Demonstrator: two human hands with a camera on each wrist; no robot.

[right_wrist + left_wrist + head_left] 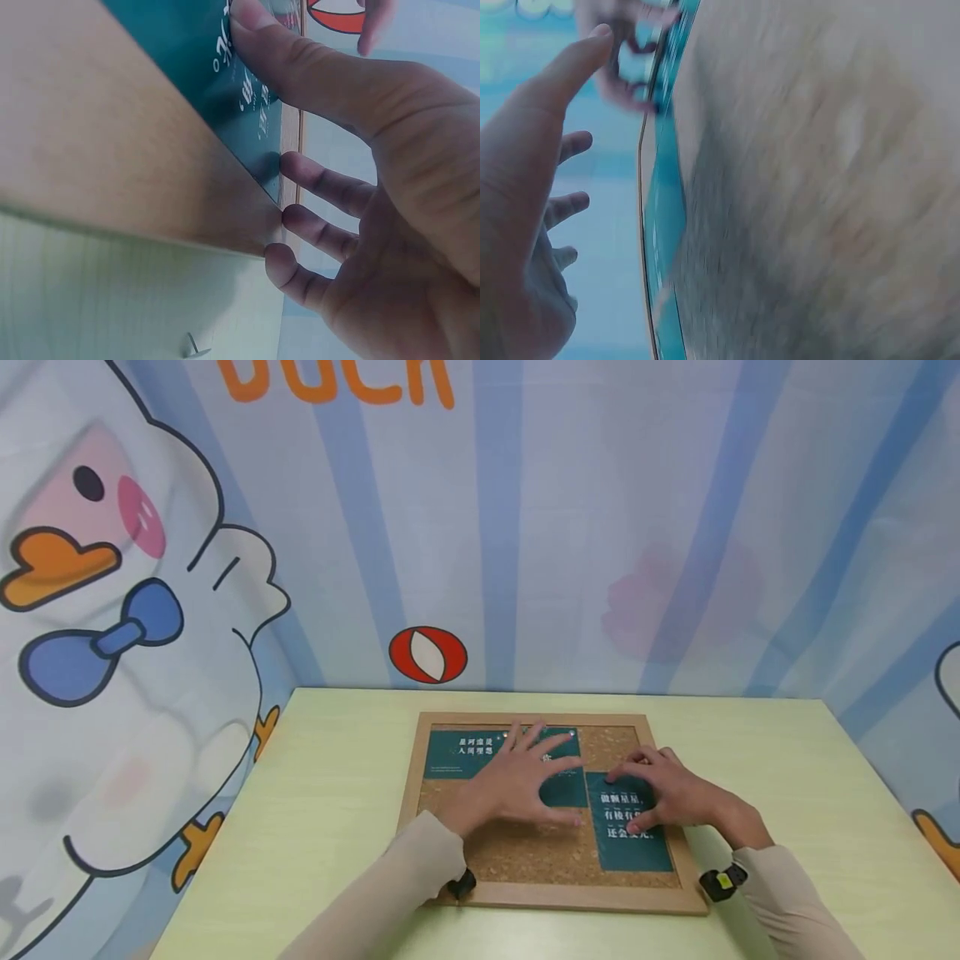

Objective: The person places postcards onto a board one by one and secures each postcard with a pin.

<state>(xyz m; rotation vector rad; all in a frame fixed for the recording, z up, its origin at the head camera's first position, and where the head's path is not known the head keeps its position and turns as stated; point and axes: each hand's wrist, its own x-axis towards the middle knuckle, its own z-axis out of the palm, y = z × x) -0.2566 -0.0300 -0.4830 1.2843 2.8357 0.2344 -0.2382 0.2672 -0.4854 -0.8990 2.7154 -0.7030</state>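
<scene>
A framed cork board (517, 860) lies on the table with dark green cards printed in white characters. My left hand (517, 781), fingers spread, is over the middle of the board and partly covers a left card (450, 764) and a middle card (566, 792). Small shiny pins show at the top of these cards. In the left wrist view, the left hand (532, 187) holds nothing. My right hand (671, 789) touches the right card (637, 857) with its thumb and index finger. The right wrist view shows that thumb (262, 34) on the card, with other fingertips along the board's edge.
A loose thumbtack (196, 351) lies on the pale yellow table (330, 827) beside the board's right side. Behind the table hangs a blue striped cloth (555, 527) with a cartoon duck (135, 735) at the left.
</scene>
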